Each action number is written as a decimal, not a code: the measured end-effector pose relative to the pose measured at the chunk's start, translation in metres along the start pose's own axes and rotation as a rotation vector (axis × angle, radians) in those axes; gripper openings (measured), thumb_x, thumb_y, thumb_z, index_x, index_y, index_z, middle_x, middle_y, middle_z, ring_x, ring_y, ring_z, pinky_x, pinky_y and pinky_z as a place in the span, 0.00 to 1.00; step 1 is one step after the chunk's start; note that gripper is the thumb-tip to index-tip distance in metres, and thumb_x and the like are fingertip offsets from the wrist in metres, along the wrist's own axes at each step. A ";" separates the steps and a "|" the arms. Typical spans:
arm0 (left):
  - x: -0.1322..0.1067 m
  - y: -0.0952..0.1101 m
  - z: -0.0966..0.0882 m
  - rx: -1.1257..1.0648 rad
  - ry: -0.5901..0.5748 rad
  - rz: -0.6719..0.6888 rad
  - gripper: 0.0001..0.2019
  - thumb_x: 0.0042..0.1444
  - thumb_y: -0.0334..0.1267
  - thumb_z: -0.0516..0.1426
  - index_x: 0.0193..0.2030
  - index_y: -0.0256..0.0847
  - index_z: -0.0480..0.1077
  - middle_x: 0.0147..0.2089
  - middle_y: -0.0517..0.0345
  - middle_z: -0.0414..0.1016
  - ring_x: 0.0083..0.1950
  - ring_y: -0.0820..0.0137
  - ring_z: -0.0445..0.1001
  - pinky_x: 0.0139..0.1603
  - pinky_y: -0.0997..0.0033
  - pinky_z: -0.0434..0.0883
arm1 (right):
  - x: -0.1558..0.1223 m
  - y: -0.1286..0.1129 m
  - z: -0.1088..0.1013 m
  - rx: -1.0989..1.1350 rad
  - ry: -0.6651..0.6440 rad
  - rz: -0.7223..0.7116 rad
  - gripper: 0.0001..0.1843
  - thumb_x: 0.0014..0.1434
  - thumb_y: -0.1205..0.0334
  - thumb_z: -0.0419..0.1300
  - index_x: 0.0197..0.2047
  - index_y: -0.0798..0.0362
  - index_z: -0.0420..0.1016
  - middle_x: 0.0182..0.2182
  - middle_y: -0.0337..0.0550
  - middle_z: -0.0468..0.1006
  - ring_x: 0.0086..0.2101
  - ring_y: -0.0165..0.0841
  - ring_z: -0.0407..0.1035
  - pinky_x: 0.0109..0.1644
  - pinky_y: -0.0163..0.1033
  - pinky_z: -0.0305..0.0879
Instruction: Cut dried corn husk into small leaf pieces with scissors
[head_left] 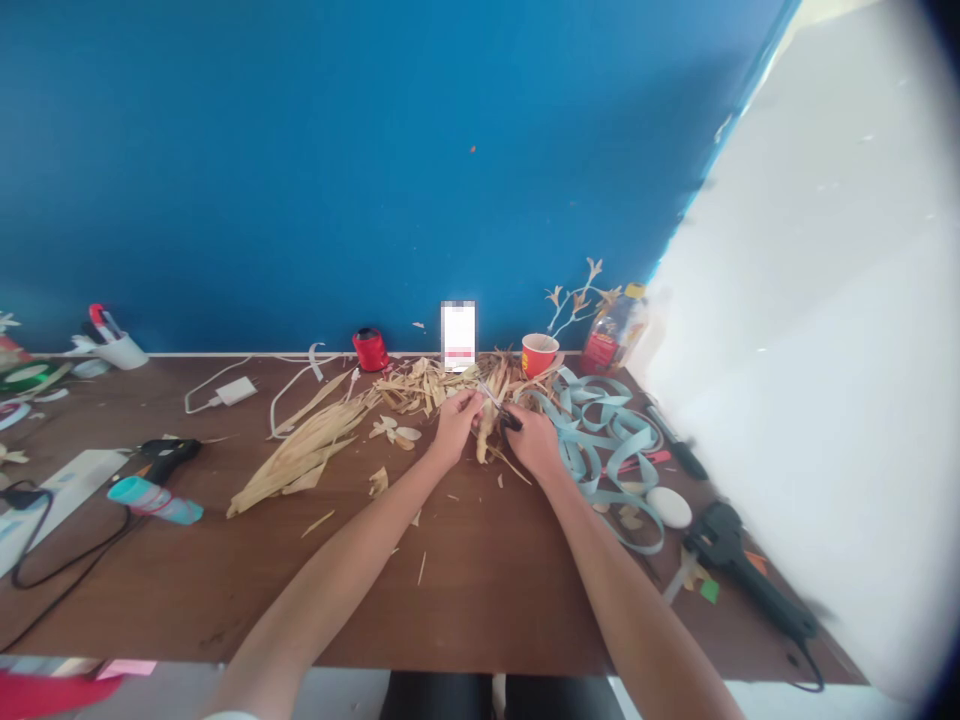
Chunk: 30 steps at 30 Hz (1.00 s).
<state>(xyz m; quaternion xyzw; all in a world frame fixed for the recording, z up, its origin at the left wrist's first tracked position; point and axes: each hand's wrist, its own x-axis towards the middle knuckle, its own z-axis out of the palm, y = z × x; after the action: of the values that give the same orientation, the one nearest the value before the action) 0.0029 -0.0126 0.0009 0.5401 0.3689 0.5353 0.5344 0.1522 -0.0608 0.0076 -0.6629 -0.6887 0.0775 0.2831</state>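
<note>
My left hand [456, 425] is closed in a pinch at the middle of the table, on what looks like a small piece of dried husk; its outline is blurred. Black-handled scissors [511, 420] are gripped in my right hand [537, 440], with the blades pointing up and left toward the left fingertips. Between and behind both hands lies a heap of dried corn husk [420, 385]. A larger husk bundle [315, 450] spreads left of my left hand. Loops of light blue ribbon [619, 430] lie just right of my right hand.
Behind the hands, a lit phone [460, 335] leans at the wall between a red spool [370, 350] and a red paper cup [539, 355]. A plastic bottle [611, 335] stands back right. A large glue gun [739, 560] lies right; a smaller one [169, 458] and a power strip [60, 500] lie left.
</note>
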 end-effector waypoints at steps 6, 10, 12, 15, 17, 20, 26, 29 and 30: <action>-0.001 0.004 0.001 0.006 -0.001 -0.009 0.14 0.54 0.48 0.59 0.29 0.37 0.69 0.21 0.65 0.61 0.23 0.77 0.58 0.26 0.75 0.56 | 0.001 0.004 0.001 0.034 0.004 0.026 0.23 0.53 0.69 0.54 0.51 0.46 0.77 0.40 0.42 0.82 0.43 0.38 0.74 0.45 0.35 0.63; -0.001 0.003 0.000 -0.020 0.003 -0.004 0.13 0.54 0.46 0.58 0.27 0.38 0.67 0.22 0.64 0.61 0.23 0.78 0.59 0.27 0.75 0.57 | 0.002 0.006 0.002 0.066 0.050 0.044 0.25 0.53 0.69 0.54 0.53 0.47 0.76 0.43 0.42 0.82 0.44 0.38 0.74 0.48 0.36 0.64; 0.000 0.000 0.000 -0.036 0.002 -0.003 0.12 0.55 0.45 0.57 0.28 0.38 0.66 0.23 0.63 0.63 0.24 0.77 0.60 0.27 0.76 0.58 | 0.002 0.005 0.002 0.061 0.057 0.049 0.23 0.54 0.67 0.55 0.53 0.45 0.76 0.43 0.41 0.82 0.44 0.38 0.74 0.47 0.36 0.65; 0.002 -0.003 0.000 -0.044 0.025 -0.005 0.12 0.55 0.44 0.56 0.27 0.38 0.65 0.23 0.63 0.65 0.24 0.77 0.61 0.27 0.76 0.59 | 0.000 0.001 0.002 0.028 0.066 0.059 0.21 0.55 0.64 0.56 0.52 0.44 0.75 0.42 0.41 0.82 0.42 0.38 0.75 0.46 0.37 0.65; 0.002 -0.004 0.001 -0.044 0.045 -0.006 0.12 0.55 0.44 0.56 0.27 0.38 0.64 0.23 0.63 0.65 0.24 0.78 0.62 0.26 0.77 0.59 | 0.000 -0.001 0.003 0.006 0.067 0.062 0.21 0.56 0.63 0.56 0.52 0.43 0.75 0.42 0.41 0.82 0.41 0.38 0.75 0.46 0.37 0.65; 0.002 -0.004 0.002 -0.034 0.063 -0.022 0.12 0.55 0.44 0.56 0.27 0.38 0.64 0.23 0.63 0.65 0.24 0.78 0.61 0.26 0.77 0.59 | -0.001 -0.002 0.004 -0.017 0.049 0.046 0.20 0.56 0.62 0.56 0.52 0.41 0.75 0.41 0.40 0.82 0.41 0.38 0.75 0.45 0.37 0.65; 0.001 -0.003 0.002 0.028 0.051 -0.003 0.12 0.55 0.46 0.58 0.32 0.38 0.69 0.23 0.63 0.65 0.24 0.78 0.62 0.27 0.77 0.60 | -0.001 -0.003 0.004 -0.059 0.023 0.048 0.19 0.56 0.61 0.56 0.51 0.41 0.75 0.40 0.40 0.82 0.41 0.38 0.75 0.42 0.36 0.64; 0.001 -0.002 0.002 0.043 0.052 0.009 0.13 0.54 0.46 0.59 0.36 0.38 0.72 0.24 0.64 0.65 0.24 0.77 0.61 0.27 0.76 0.60 | -0.001 -0.003 0.003 -0.066 0.025 0.050 0.18 0.56 0.61 0.56 0.50 0.42 0.76 0.38 0.40 0.82 0.40 0.38 0.75 0.41 0.36 0.64; 0.001 -0.002 0.002 0.046 0.053 0.011 0.13 0.54 0.46 0.59 0.37 0.38 0.72 0.24 0.64 0.65 0.24 0.77 0.61 0.27 0.76 0.59 | -0.001 -0.002 0.002 -0.065 0.028 0.052 0.18 0.56 0.62 0.56 0.50 0.42 0.76 0.38 0.40 0.82 0.40 0.38 0.75 0.41 0.36 0.64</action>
<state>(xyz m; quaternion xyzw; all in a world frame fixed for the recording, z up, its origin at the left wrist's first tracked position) 0.0052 -0.0116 -0.0007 0.5400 0.3920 0.5438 0.5089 0.1490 -0.0616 0.0067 -0.6904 -0.6695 0.0533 0.2688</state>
